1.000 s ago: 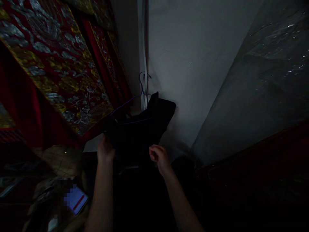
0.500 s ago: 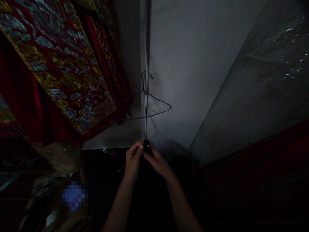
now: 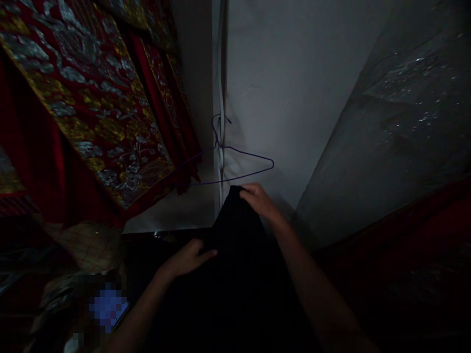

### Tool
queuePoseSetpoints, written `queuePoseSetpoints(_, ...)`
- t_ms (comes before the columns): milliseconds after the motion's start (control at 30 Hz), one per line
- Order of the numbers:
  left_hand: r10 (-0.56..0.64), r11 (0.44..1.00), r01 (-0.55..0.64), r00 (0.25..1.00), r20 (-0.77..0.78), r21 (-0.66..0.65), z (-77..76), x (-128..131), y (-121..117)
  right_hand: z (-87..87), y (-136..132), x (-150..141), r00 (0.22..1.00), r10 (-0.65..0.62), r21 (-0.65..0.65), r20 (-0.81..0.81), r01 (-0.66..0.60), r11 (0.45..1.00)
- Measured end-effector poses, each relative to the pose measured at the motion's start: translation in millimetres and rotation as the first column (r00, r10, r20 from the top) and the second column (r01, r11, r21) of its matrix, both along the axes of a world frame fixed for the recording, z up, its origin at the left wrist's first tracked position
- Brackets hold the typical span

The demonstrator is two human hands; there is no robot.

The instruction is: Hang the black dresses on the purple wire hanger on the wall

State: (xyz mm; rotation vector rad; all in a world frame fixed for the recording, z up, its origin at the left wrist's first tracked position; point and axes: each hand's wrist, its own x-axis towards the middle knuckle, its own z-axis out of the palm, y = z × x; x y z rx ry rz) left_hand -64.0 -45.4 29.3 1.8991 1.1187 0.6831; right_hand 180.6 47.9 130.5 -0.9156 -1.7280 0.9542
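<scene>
Head view, dim light. Containers: one beige checked bundle (image 3: 88,245) at 8 o'clock, possibly a bag, its contents not discernible; one sheet of clear plastic (image 3: 386,132) at 2 o'clock, glinting, whatever lies behind it illegible.

Obscured items: one dark wire hanger (image 3: 245,152), just above centre, set against a pale vertical strip (image 3: 222,73); its left end merges into a red embroidered hanging (image 3: 106,117) at 10 o'clock, itself cut off by the frame. One bluish lit patch (image 3: 108,306) at 7 o'clock, pixelated.

Principal item: one black cloth (image 3: 235,225), its narrow top edge just below the hanger and apart from it, its lower part lost in darkness toward 6 o'clock. Right hand (image 3: 254,196), at the cloth's 1 o'clock, closed on that top edge, thumb against fingers. Left hand (image 3: 191,256), at the cloth's 8 o'clock, thumb spread from the curved fingers, against the dark fabric; whether it grips any cannot be told. The cloth runs between the two hands.
</scene>
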Motion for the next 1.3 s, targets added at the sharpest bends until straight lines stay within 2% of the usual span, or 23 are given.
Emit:
queuePoseSetpoints(33, 0.035, 0.999, -0.034, 0.999, -0.036, 0.024, 3.0, -8, 3, 7.6, 14, 1, 0.996, -0.093, 0.144, -0.006, 0.093, 0.985)
queuePoseSetpoints(67, 0.089, 0.994, -0.086, 0.995, -0.054, 0.068, 7.4, -15, 6, 12.2, 28, 1, 0.982, -0.183, 0.257, -0.039, 0.187, 0.948)
queuePoseSetpoints(133, 0.186, 0.971, -0.176, 0.981, -0.050, 0.164, 18.5, -32, 14, 12.9, 52, 0, 0.955, -0.285, 0.348, -0.079, 0.294, 0.890)
queuePoseSetpoints(233, 0.231, 0.948, -0.220, 0.973, -0.020, 0.230, 34.8, -60, 28, 1.8, 75, 4, 0.951, -0.298, 0.245, 0.086, 0.270, 0.931)
queuePoseSetpoints(300, 0.252, 0.937, -0.235, 0.967, -0.036, 0.260, 42.4, -79, 37, -4.2, 79, 14, 0.929, -0.303, 0.168, 0.211, 0.271, 0.948)
queuePoseSetpoints(367, 0.323, 0.906, -0.280, 0.942, -0.089, 0.319, 48.7, -95, 44, -4.0, 75, 26, 0.909, -0.336, 0.164, 0.246, 0.302, 0.939)
queuePoseSetpoints(433, 0.375, 0.866, -0.298, 0.918, -0.127, 0.401, 57.2, -104, 51, 2.4, 68, 35, 0.899, -0.376, 0.214, 0.226, 0.330, 0.919)
queuePoseSetpoints(533, 0.401, 0.788, -0.299, 0.913, -0.081, 0.538, 78.3, -101, 61, 14.5, 59, 39, 0.890, -0.409, 0.251, 0.204, 0.356, 0.900)
queuePoseSetpoints(600, 0.421, 0.731, -0.328, 0.907, -0.016, 0.598, 96.2, -91, 70, 17.4, 54, 36, 0.902, -0.378, 0.208, 0.208, 0.337, 0.918)
queuePoseSetpoints(733, 0.387, 0.640, -0.399, 0.906, 0.174, 0.656, 126.8, -64, 92, 5.3, 39, 26, 0.965, -0.215, 0.095, 0.150, 0.203, 0.975)
queuePoseSetpoints(833, 0.358, 0.613, -0.406, 0.907, 0.220, 0.677, 137.9, -57, 106, -9.0, 24, 26, 0.990, -0.141, 0.151, 0.018, 0.136, 0.979)
queuePoseSetpoints(867, 0.364, 0.615, -0.406, 0.906, 0.213, 0.675, 139.4, -58, 109, -12.0, 21, 29, 0.988, -0.153, 0.193, -0.031, 0.156, 0.969)
queuePoseSetpoints(933, 0.379, 0.617, -0.414, 0.902, 0.209, 0.669, 141.4, -60, 110, -12.5, 18, 41, 0.958, -0.257, 0.273, -0.127, 0.283, 0.919)
queuePoseSetpoints(1033, 0.369, 0.624, -0.420, 0.902, 0.225, 0.659, 147.2, -61, 102, 1.4, 28, 68, 0.851, -0.479, 0.335, -0.216, 0.526, 0.782)
queuePoseSetpoints(1067, 0.357, 0.628, -0.408, 0.908, 0.221, 0.663, 150.2, -61, 99, 9.3, 35, 78, 0.828, -0.524, 0.334, -0.200, 0.560, 0.758)
queuePoseSetpoints(1100, 0.346, 0.624, -0.396, 0.913, 0.216, 0.673, 153.6, -61, 96, 18.2, 41, 88, 0.825, -0.542, 0.307, -0.159, 0.563, 0.768)
queuePoseSetpoints(1133, 0.345, 0.609, -0.392, 0.914, 0.215, 0.690, 157.0, -61, 94, 27.6, 47, 97, 0.849, -0.521, 0.237, -0.095, 0.527, 0.816)
queuePoseSetpoints(1200, 0.372, 0.544, -0.417, 0.898, 0.236, 0.728, 162.7, -63, 93, 46.2, 56, 109, 0.929, -0.369, 0.008, 0.023, 0.369, 0.929)
queuePoseSetpoints(1233, 0.392, 0.514, -0.440, 0.884, 0.254, 0.737, 164.5, -65, 94, 54.4, 57, 111, 0.961, -0.272, -0.089, 0.050, 0.275, 0.957)
queuePoseSetpoints(1267, 0.408, 0.504, -0.457, 0.874, 0.264, 0.733, 165.6, -66, 96, 61.2, 57, 110, 0.973, -0.227, -0.102, 0.033, 0.230, 0.968)
queuePoseSetpoints(1300, 0.414, 0.513, -0.466, 0.870, 0.267, 0.721, 166.0, -66, 98, 66.3, 56, 107, 0.972, -0.235, -0.043, -0.005, 0.235, 0.971)
